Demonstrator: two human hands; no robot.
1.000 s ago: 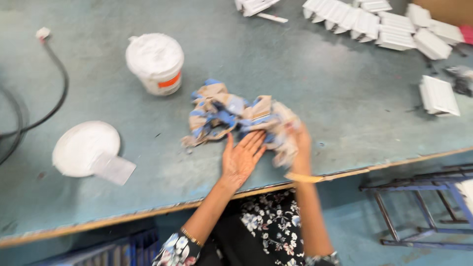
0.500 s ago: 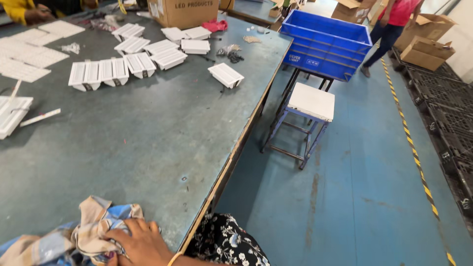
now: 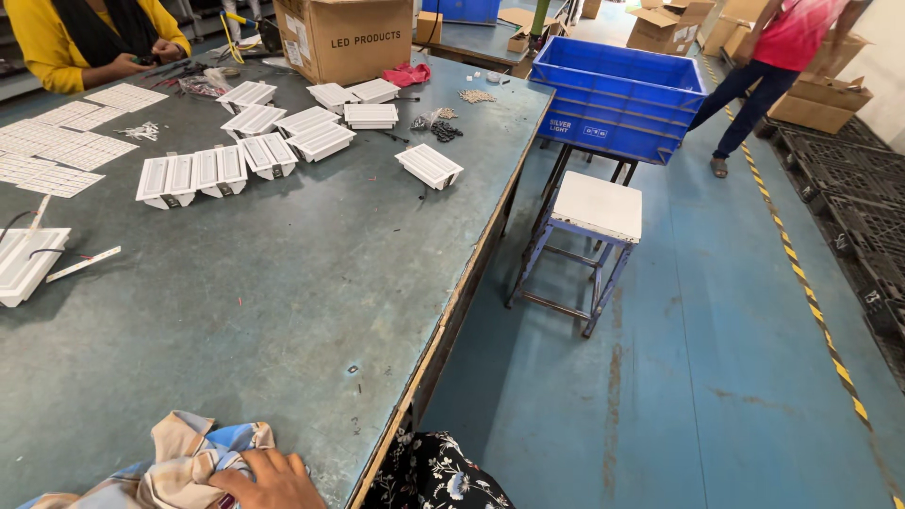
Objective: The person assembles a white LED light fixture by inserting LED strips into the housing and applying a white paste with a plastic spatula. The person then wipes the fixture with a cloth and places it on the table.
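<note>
My right hand (image 3: 271,481) shows at the bottom edge, lying on a crumpled cloth (image 3: 179,462) patterned in beige, blue and white. Its fingers curl into the fabric. The cloth sits on the grey-green worktable (image 3: 283,283) close to the near edge. My left hand is out of the picture. Part of my dark floral clothing (image 3: 434,476) shows below the table edge.
Several white louvred light fittings (image 3: 429,165) and flat white panels (image 3: 57,141) lie across the far table. A cardboard box (image 3: 344,38) stands at the back. Right of the table are a white-topped stool (image 3: 596,205) and a blue crate (image 3: 617,94). A person in yellow (image 3: 85,38) works at the far left; another in red (image 3: 773,57) walks.
The view has swung up and to the right, from the cloth to the table's far end and the aisle. My left hand has left the picture; my right hand stays on the cloth.
</note>
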